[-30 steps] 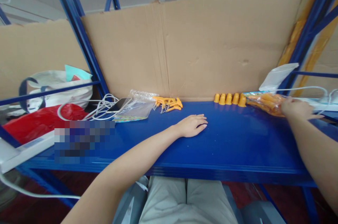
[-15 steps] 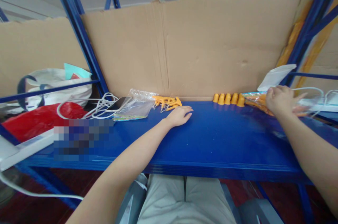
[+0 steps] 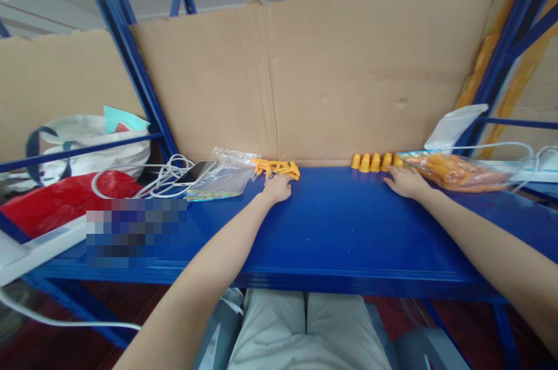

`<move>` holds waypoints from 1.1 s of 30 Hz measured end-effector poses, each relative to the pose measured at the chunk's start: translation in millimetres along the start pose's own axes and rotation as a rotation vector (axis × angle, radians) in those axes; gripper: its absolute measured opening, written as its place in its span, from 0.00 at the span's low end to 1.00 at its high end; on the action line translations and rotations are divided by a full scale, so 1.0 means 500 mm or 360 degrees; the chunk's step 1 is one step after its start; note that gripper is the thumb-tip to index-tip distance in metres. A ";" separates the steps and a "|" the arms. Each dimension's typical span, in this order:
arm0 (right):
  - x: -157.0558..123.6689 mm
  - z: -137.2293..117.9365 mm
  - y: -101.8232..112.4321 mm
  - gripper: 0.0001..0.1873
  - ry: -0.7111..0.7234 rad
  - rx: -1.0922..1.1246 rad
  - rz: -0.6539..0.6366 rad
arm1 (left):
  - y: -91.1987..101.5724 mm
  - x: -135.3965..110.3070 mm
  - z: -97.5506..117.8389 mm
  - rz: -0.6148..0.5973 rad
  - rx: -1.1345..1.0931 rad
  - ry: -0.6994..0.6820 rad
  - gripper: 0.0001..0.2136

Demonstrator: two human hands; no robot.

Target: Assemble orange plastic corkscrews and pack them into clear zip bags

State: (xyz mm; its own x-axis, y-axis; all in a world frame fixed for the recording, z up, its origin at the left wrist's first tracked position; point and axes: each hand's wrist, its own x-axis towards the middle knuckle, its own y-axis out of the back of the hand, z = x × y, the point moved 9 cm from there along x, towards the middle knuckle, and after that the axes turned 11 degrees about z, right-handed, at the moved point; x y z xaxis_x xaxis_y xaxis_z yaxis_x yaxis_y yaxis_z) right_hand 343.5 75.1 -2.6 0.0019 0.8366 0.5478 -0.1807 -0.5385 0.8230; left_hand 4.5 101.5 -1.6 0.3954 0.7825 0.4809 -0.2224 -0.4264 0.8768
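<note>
On the blue tabletop, my left hand (image 3: 278, 188) lies just in front of a small pile of orange plastic pieces with little metal chains (image 3: 285, 169). Its fingers are loosely bent at the pile's near edge, with nothing visible in them. My right hand (image 3: 407, 182) reaches to the right end of a row of small upside-down orange cups (image 3: 375, 162). Thumb and fingers are apart there, and they partly cover the last cup; whether they touch it is unclear. Beside this hand lies a clear plastic bag of orange pieces (image 3: 462, 171).
Flat clear bags (image 3: 222, 182) lie left of the pile, beside a phone (image 3: 196, 173) and a coiled white cable (image 3: 163, 175). Further left are a red bag (image 3: 108, 182) and a white cloth bag (image 3: 87, 128). A cardboard panel (image 3: 331, 73) closes the back between blue posts.
My right hand has come left from the bag of orange pieces to the row of cups. My left hand has shifted slightly left, closer in front of the chained pieces.
</note>
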 end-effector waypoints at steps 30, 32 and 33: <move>0.057 -0.006 0.020 0.24 -0.0293 -0.0050 0.0067 | 0.038 -0.014 0.013 -0.0094 -0.0055 0.0322 0.11; 0.051 0.005 0.021 0.24 -0.0322 -0.0048 0.0108 | 0.039 -0.014 0.013 -0.0100 -0.0042 0.0328 0.10; 0.050 0.009 0.016 0.25 -0.0324 -0.0042 0.0098 | 0.040 -0.014 0.014 -0.0097 -0.0037 0.0329 0.09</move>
State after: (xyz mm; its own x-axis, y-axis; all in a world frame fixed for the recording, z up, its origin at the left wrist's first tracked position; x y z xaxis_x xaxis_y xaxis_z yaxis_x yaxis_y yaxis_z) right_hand 346.6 91.1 18.3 0.1885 0.7630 0.6182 -0.2122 -0.5830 0.7843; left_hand 3.7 84.3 12.4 0.2179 0.8840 0.4136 -0.2250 -0.3669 0.9026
